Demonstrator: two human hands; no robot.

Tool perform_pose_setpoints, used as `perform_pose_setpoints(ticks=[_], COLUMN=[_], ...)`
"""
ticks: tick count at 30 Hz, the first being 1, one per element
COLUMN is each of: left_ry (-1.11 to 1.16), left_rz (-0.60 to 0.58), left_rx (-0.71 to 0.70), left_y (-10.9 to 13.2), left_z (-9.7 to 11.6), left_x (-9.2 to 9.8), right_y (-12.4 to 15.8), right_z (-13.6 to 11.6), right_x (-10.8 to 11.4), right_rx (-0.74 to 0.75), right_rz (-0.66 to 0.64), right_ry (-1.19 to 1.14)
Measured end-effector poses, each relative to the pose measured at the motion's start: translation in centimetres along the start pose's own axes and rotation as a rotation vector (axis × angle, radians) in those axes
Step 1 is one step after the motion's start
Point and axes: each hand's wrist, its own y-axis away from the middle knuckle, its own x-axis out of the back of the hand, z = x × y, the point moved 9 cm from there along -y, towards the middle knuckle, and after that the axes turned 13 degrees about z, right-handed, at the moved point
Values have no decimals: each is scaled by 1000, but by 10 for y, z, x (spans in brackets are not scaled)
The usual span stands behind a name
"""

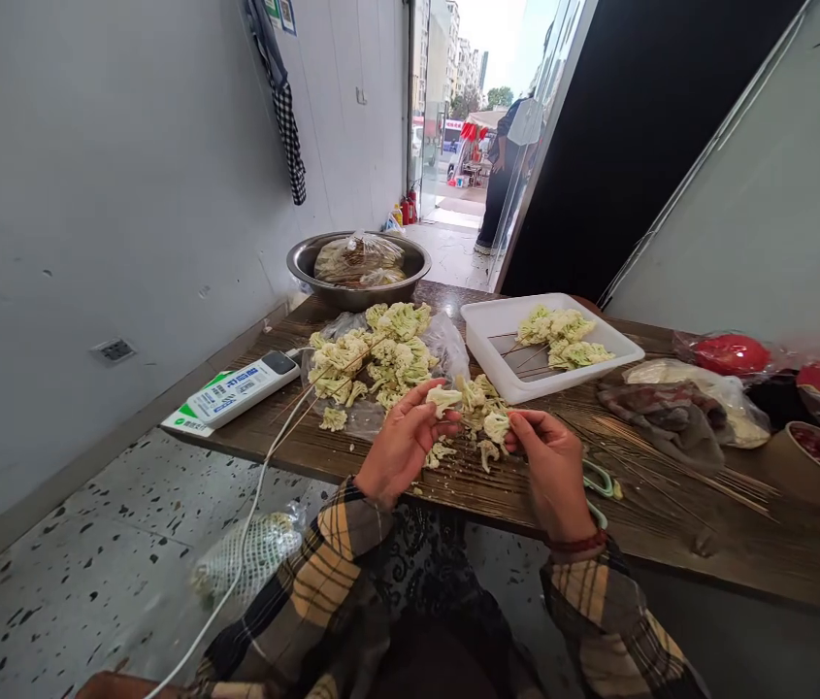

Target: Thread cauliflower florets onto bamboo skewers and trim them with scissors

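Observation:
My left hand is closed on a small cauliflower floret, held between thumb and fingers above the table's near edge. To its right, my right hand pinches another pale floret at its fingertips. Small pieces and crumbs lie on the wood beneath the hands. Just beyond is a heap of cauliflower on clear plastic, with thin sticks poking out at its left. A white tray behind my right hand holds several floret clusters with thin sticks in them.
A metal bowl with bagged things stands at the back left. A white device with a cable lies left. Right are loose sticks, green-handled scissors, a cloth and a brown tub. A person stands by the doorway.

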Motion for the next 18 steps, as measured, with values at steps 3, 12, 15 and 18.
perform_pose_setpoints(ticks=[3, 12, 15, 18], left_ry=[24, 76, 65, 57], left_rz=[-68, -113, -102, -111], left_rx=[40, 230, 225, 180], left_y=[12, 33, 34, 35], left_z=[-2, -19, -21, -20], left_x=[-7, -17, -14, -11], right_y=[5, -11, -15, -15], right_z=[-2, 3, 0, -12], right_x=[5, 15, 14, 26], right_rx=[-2, 136, 185, 321], right_rz=[11, 6, -54, -70], right_ry=[17, 258, 316, 405])
